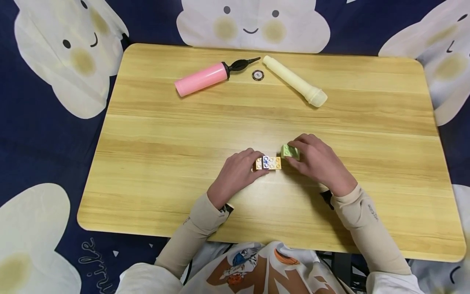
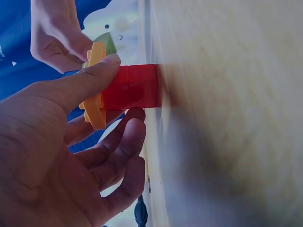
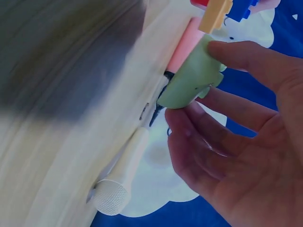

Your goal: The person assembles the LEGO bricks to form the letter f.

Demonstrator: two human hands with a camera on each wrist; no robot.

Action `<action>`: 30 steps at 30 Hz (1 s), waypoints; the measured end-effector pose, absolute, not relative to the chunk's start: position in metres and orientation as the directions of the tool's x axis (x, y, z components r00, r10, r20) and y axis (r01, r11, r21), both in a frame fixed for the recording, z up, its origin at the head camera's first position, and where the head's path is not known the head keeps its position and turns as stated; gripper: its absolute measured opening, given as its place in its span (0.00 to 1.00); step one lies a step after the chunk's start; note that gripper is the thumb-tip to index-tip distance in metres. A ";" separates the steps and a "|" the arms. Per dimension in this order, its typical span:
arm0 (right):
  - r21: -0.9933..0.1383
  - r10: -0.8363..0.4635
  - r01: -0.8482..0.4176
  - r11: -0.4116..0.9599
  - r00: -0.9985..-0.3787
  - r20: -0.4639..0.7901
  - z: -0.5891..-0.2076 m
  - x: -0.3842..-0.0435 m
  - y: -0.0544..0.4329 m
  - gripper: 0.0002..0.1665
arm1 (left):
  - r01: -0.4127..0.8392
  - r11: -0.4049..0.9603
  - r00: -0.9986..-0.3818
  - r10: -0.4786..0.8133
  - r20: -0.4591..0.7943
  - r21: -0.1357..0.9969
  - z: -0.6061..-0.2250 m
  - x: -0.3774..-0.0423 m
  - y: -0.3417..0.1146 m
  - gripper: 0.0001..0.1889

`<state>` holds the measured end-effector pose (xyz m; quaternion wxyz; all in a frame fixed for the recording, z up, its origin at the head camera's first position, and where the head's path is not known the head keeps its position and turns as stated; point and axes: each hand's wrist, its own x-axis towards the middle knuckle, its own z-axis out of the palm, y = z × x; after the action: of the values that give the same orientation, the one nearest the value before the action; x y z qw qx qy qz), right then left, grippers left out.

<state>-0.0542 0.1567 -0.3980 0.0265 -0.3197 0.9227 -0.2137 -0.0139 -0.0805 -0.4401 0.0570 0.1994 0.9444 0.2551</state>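
Note:
My left hand (image 1: 236,173) holds a small stack of building blocks between thumb and fingers, near the middle of the table. Red blocks (image 2: 142,87) form its base, standing on the tabletop or just at it. Across them lies a long yellow-orange block (image 2: 97,116), with a small blue block (image 3: 240,8) on top; in the head view that top piece looks white and blue. To the right of the stack, my right hand (image 1: 317,161) pinches a light green block (image 3: 191,78) with a curved underside and studs. It is raised off the table, close to the yellow-orange block's end.
Along the back of the wooden table (image 1: 165,163) lie a pink hand pump (image 1: 202,79) with a black nozzle, a round black-and-white chip (image 1: 258,75) and a cream toy microphone (image 1: 293,81). Dark blue cloth with cloud faces surrounds the table.

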 end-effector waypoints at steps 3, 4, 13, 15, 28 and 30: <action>-0.418 -0.606 -0.591 0.690 -0.787 0.111 -0.396 -0.054 0.155 0.20 | 0.345 0.792 -0.915 0.403 -0.006 0.503 -0.439 -0.014 -0.081 0.24; -0.419 -0.608 -0.594 0.686 -0.785 0.118 -0.395 -0.054 0.155 0.20 | 0.343 0.795 -0.916 0.401 -0.010 0.501 -0.439 -0.014 -0.082 0.24; -0.415 -0.599 -0.626 0.660 -0.772 0.212 -0.389 -0.046 0.156 0.22 | 0.372 0.796 -0.900 0.436 -0.026 0.476 -0.438 -0.014 -0.079 0.25; -0.416 -0.598 -0.631 0.655 -0.769 0.226 -0.388 -0.045 0.156 0.22 | 0.380 0.798 -0.898 0.440 -0.020 0.468 -0.438 -0.014 -0.079 0.25; -0.414 -0.689 -0.728 0.546 -0.672 0.272 -0.383 -0.042 0.135 0.23 | 0.364 0.803 -0.907 0.422 -0.018 0.471 -0.436 -0.015 -0.083 0.23; -0.418 -0.699 -0.728 0.543 -0.668 0.256 -0.383 -0.041 0.132 0.22 | 0.363 0.802 -0.908 0.419 -0.013 0.474 -0.436 -0.015 -0.084 0.22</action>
<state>-0.0406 0.1320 -0.3832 -0.0290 -0.4066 0.8778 -0.2517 -0.0145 -0.0840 -0.4357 0.0587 0.2064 0.9474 0.2374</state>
